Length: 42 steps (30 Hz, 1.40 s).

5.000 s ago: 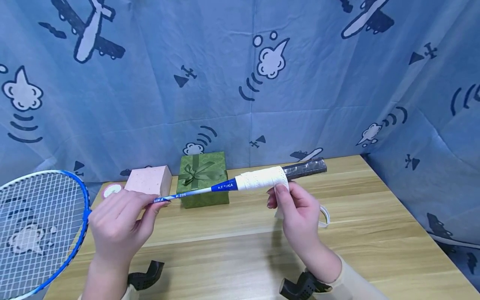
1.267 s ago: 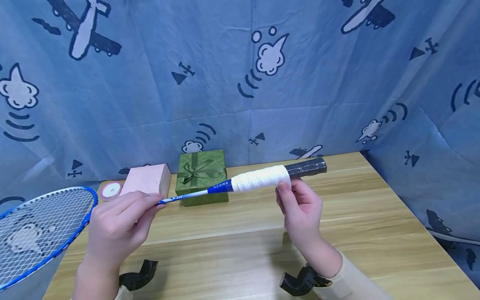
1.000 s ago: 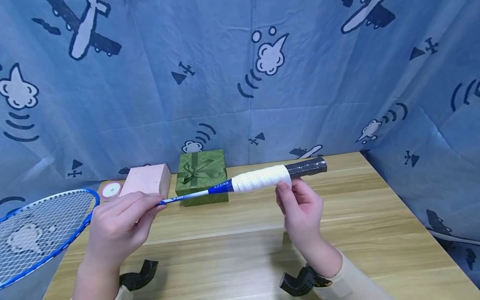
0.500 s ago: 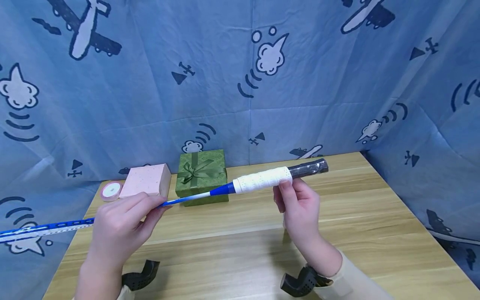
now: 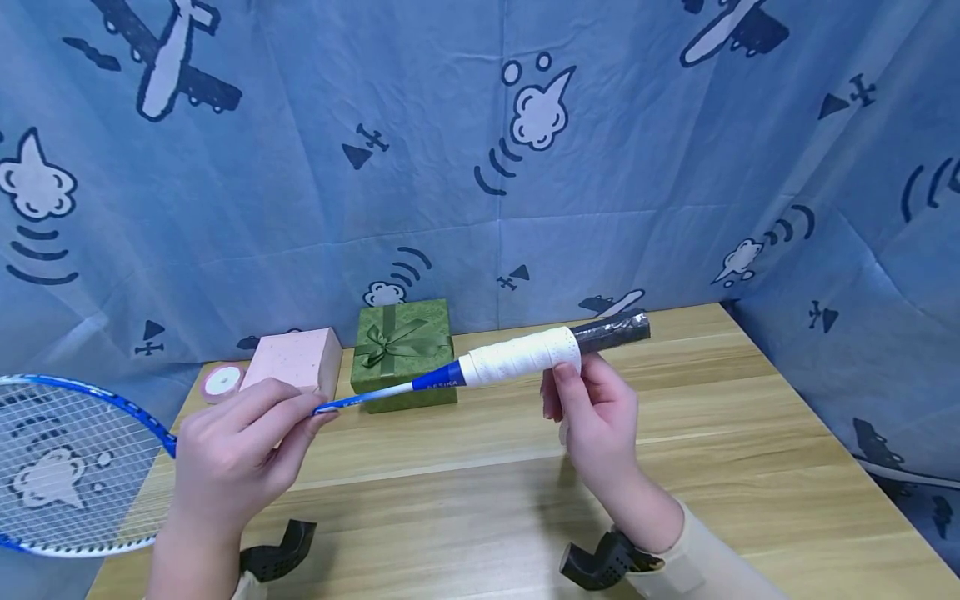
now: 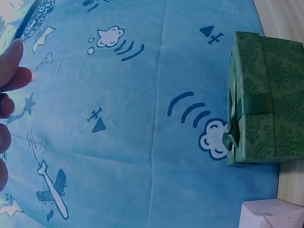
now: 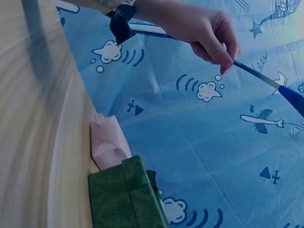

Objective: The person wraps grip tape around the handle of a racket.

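White grip tape (image 5: 522,360) covers most of the badminton racket handle (image 5: 551,350), from the blue cone end by the shaft up to about three quarters along; the dark butt section (image 5: 609,332) is bare, so the wrap looks well along but not finished, with the last stretch and the tape end left to do. Racket (image 5: 390,390) is held in the air above the wooden bench (image 5: 750,467), roughly level, handle to the right and slightly higher, strung head (image 5: 71,467) low at far left past the bench edge. Left hand (image 5: 232,462) pinches the thin blue-white shaft (image 5: 367,397) between thumb and fingertips, also seen from the right wrist view as left hand (image 7: 204,31) gripping the shaft (image 7: 256,73). Right hand (image 5: 596,421) sits just under the handle at the edge of the white wrap, thumb and fingers curled up against it, pinching the tape there; loose tail of tape mostly hidden behind the fingers, cannot tell how much is left. Behind, on the bench near the blue printed curtain (image 5: 480,167): green gift box (image 5: 405,354) with bow, pink box (image 5: 294,362) just beside it, small ribbon roll (image 5: 221,380) at far left. Left wrist view shows only fingertips (image 6: 12,61), curtain and green box
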### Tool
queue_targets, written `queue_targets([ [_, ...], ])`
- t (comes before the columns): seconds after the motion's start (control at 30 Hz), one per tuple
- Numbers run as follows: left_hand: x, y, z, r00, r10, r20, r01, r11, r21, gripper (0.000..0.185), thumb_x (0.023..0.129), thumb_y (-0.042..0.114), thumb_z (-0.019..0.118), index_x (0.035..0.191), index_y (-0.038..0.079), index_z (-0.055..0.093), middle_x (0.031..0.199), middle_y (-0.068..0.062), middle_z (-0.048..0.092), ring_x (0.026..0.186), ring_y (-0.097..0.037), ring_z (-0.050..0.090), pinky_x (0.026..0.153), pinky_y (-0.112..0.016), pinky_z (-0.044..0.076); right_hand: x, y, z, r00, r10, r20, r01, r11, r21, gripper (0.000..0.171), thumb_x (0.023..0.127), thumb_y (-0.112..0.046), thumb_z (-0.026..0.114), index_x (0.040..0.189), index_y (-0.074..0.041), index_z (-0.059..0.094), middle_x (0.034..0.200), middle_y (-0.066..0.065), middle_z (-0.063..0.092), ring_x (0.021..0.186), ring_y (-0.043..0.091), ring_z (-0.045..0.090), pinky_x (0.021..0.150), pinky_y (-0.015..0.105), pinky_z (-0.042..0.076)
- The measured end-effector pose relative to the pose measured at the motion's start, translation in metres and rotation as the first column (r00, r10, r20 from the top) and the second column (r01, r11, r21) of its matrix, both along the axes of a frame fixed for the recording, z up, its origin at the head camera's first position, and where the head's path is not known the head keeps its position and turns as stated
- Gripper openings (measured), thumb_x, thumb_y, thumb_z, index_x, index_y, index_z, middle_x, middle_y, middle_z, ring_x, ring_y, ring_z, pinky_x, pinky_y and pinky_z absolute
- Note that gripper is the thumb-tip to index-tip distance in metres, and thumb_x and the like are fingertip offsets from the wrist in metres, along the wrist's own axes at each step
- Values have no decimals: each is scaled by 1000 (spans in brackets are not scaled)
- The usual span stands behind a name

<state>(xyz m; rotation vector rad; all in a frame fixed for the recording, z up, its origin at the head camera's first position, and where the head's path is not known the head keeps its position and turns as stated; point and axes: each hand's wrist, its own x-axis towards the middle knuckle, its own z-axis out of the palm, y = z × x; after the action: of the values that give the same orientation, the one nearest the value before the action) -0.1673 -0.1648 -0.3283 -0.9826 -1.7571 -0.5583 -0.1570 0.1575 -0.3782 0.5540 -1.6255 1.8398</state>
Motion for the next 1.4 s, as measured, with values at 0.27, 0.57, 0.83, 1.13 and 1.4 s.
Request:
queue_targets([
  [0.27, 0, 2, 2, 1000, 6, -15, -6, 1000, 22, 42, 103, 33, 65, 75, 3, 76, 65, -2, 63, 48, -10, 45, 42, -22, 31, -1, -1, 1, 999, 26, -38, -28, 998, -58, 21, 106, 4, 46, 90, 17, 53, 68, 7, 57, 51, 13, 50, 43, 28, 38],
  [0.57, 0, 3, -2, 988, 149, -47, -143, 983, 114, 27, 97, 16, 62, 76, 5, 77, 69, -9, 64, 46, -23, 42, 45, -38, 34, -2, -2, 3, 999, 5, -47, -12, 988, -152, 30, 106, 2, 48, 80, 18, 50, 69, 5, 60, 51, 14, 49, 43, 29, 36],
  [0.83, -4, 13, -2, 981, 159, -114, -116, 943, 312, 23, 90, 13, 73, 70, 2, 76, 65, -14, 60, 51, -33, 46, 53, -40, 31, -1, -3, 3, 1000, 16, -22, -19, 991, -131, 29, 106, 0, 52, 83, 17, 56, 71, 4, 63, 51, 14, 51, 43, 29, 37],
  [1.13, -7, 11, -3, 984, 94, -150, -41, 946, 320, 26, 92, 13, 70, 70, 0, 77, 61, -13, 59, 49, -31, 45, 52, -35, 36, -2, -2, 2, 994, 32, -106, -43, 994, -101, 18, 102, 13, 44, 87, 19, 53, 70, 11, 57, 53, 15, 51, 46, 30, 38],
  [1.4, -8, 7, -4, 983, 92, -159, -45, 960, 275, 29, 93, 18, 71, 71, 0, 77, 60, -12, 61, 42, -27, 40, 40, -34, 28, -3, -2, 4, 993, 42, -112, -56, 991, -125, 22, 104, 11, 43, 87, 20, 53, 70, 12, 56, 53, 16, 50, 45, 31, 38],
])
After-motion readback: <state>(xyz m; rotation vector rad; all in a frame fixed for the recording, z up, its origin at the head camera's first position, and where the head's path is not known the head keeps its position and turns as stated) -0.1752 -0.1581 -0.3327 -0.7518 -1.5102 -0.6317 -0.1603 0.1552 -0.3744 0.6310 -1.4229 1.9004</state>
